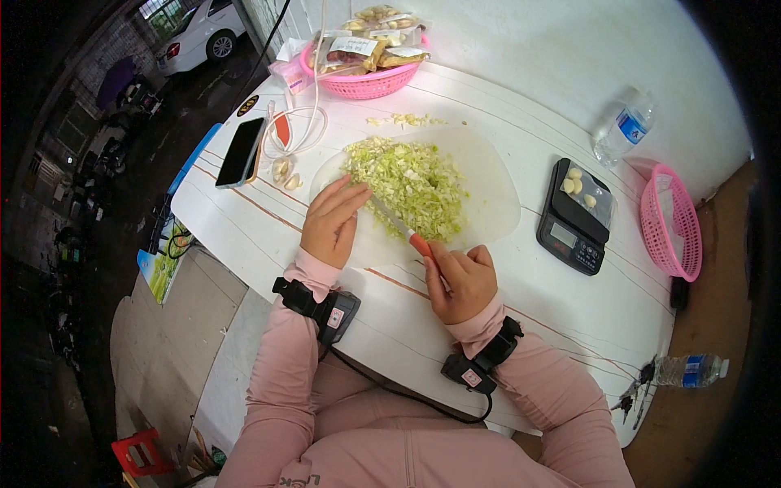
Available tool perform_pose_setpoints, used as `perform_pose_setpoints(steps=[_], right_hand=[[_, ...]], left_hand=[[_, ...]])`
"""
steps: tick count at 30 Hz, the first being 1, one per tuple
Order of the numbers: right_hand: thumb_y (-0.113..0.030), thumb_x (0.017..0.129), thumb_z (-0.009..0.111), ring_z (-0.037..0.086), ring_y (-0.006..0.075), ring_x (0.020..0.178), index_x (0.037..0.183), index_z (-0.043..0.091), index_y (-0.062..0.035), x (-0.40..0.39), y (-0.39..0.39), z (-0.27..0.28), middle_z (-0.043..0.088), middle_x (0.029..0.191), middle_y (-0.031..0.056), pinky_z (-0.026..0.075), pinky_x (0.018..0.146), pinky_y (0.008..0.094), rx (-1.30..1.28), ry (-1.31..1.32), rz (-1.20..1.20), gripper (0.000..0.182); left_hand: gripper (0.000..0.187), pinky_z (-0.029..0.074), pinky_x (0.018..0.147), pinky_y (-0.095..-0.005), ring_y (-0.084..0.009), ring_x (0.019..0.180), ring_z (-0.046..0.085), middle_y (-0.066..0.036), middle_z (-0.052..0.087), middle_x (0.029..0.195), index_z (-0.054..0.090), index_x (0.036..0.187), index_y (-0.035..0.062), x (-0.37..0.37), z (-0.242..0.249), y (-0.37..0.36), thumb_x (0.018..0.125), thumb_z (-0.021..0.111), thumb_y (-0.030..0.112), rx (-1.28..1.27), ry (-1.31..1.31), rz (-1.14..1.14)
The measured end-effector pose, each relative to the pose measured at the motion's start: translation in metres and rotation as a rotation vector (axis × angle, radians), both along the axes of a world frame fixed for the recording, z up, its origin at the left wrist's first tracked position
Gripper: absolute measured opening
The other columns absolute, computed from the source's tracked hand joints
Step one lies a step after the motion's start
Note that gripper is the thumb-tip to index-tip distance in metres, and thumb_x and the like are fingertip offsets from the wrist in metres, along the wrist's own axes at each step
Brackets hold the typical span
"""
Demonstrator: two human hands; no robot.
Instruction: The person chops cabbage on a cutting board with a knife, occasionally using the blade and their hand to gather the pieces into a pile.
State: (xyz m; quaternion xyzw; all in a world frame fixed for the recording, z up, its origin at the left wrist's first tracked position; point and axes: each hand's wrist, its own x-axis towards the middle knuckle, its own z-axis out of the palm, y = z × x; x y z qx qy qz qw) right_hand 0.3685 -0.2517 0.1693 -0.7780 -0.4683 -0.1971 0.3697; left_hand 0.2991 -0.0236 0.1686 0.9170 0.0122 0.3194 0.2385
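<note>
A heap of finely chopped pale green vegetable [419,183] lies on a translucent white cutting mat [492,191]. My right hand [462,281] is closed round the orange-red handle of a knife [394,218], whose blade slants up and left into the near edge of the heap. At the blade's far end is my left hand [332,220], its fingers stretched out together and fingertips right at the heap's left edge. Beyond the heap, small pale chopped bits [411,119] are scattered along the mat's far side. Several garlic cloves [285,173] sit left of the mat.
A phone [242,153] and white cable [316,122] are at the left. A pink basket [370,84] of packets stands at the back. Rightward are a black scale [561,236] with bagged cloves, a water bottle [626,130], another pink basket [690,228], and keys beside a second bottle [687,371].
</note>
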Motion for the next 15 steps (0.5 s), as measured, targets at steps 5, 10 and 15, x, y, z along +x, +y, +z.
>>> perform_pose_setpoints(steps=[5, 10, 15], right_hand=[[-0.009, 0.083, 0.068, 0.047, 0.0237, 0.051, 0.104, 0.063, -0.0032, -0.0022, 0.0016, 0.0019, 0.055, 0.062, 0.0049, 0.035, 0.059, 0.0352, -0.043, -0.036, -0.001, 0.022], [-0.008, 0.083, 0.069, 0.046, 0.0231, 0.05, 0.107, 0.064, -0.0041, -0.0029, 0.0022, 0.0019, 0.054, 0.061, 0.0043, 0.035, 0.058, 0.0347, -0.056, -0.077, 0.0, 0.025], [-0.007, 0.082, 0.07, 0.044, 0.0229, 0.049, 0.107, 0.065, -0.0053, -0.0043, 0.0023, 0.0002, 0.054, 0.06, 0.0038, 0.035, 0.057, 0.034, -0.042, -0.083, 0.011, 0.025]], left_hand=[[0.035, 0.041, 0.103, -0.0413, -0.0342, 0.121, 0.055, -0.011, 0.068, 0.115, 0.07, 0.112, 0.0054, -0.0006, -0.0048, 0.0024, 0.083, 0.051, -0.003, -0.052, 0.008, 0.002], [0.034, 0.036, 0.106, -0.0437, -0.0278, 0.116, 0.058, -0.007, 0.071, 0.11, 0.072, 0.106, 0.0085, -0.0002, -0.0062, 0.0036, 0.081, 0.052, -0.001, 0.048, 0.014, 0.059], [0.034, 0.028, 0.11, -0.0466, -0.0236, 0.115, 0.059, -0.004, 0.072, 0.11, 0.073, 0.104, 0.0113, -0.0014, -0.0026, 0.0024, 0.08, 0.052, 0.0, 0.085, 0.063, 0.091]])
